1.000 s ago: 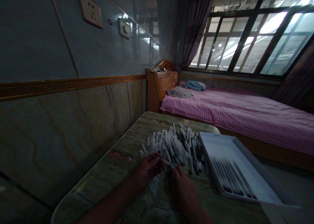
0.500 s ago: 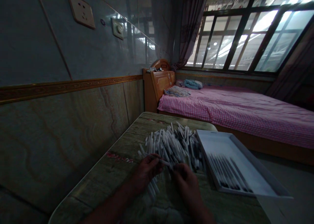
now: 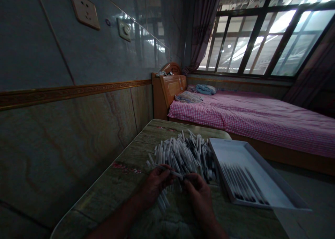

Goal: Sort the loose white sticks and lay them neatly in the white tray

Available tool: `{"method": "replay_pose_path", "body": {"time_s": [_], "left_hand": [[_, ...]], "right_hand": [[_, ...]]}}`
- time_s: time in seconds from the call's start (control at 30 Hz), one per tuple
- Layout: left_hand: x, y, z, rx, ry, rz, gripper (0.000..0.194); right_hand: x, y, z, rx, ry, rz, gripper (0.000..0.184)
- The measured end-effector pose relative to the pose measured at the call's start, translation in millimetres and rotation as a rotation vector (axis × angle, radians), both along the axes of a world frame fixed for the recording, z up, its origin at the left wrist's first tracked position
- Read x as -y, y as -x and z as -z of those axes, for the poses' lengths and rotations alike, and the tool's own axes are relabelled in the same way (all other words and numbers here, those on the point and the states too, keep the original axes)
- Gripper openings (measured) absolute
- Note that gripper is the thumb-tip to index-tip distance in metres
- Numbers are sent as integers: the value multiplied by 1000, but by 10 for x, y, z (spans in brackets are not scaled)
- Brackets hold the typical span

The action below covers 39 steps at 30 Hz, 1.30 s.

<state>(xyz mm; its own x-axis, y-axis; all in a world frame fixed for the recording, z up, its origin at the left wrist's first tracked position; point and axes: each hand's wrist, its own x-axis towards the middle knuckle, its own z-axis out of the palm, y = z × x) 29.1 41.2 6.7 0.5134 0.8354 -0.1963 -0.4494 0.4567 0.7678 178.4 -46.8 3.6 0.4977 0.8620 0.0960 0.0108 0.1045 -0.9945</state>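
My left hand (image 3: 155, 186) pinches a slim white pen (image 3: 170, 171) at the near edge of a heap of loose white pens (image 3: 184, 155). My right hand (image 3: 197, 193) meets the pen's right end with its fingertips, and the exact grip is partly hidden by the fingers. Both hands are over a wood-patterned table top (image 3: 125, 183). Several more white pens (image 3: 162, 200) lie below my left hand. To the right of the heap, a white tray (image 3: 235, 151) holds a row of pens (image 3: 242, 186) laid side by side.
A bed with a pink checked sheet (image 3: 251, 122) and a wooden headboard (image 3: 170, 87) lies beyond the table. Tiled wall (image 3: 78, 127) runs along the table's left side. A curtained window (image 3: 251, 40) is at the far side.
My right hand has come in closer to the pen's right end. The pen stays in my left hand. The view has drifted slightly.
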Motion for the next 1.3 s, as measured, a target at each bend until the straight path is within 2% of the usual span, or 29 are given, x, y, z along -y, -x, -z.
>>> {"method": "replay_pose_path", "body": {"time_s": [0.27, 0.67, 0.93, 1.07, 1.2, 1.3], "left_hand": [[12, -9, -46, -25, -15, 1, 30], [68, -39, -96, -82, -33, -48, 34], [91, -51, -106, -119, -44, -85, 32], [99, -50, -109, -139, -70, -92, 34], [121, -46, -80, -183, -109, -88, 35], [141, -45, -69, -203, -136, -88, 35]], "right_hand": [[-8, 4, -37, 51, 4, 27, 19], [9, -15, 6, 137, 31, 16, 20], [0, -7, -31, 208, 53, 12, 14], [-1, -11, -18, 400, 32, 4, 15], [-4, -39, 126, 686, -22, 8, 25], [-10, -74, 221, 822, -92, 15, 27]]}}
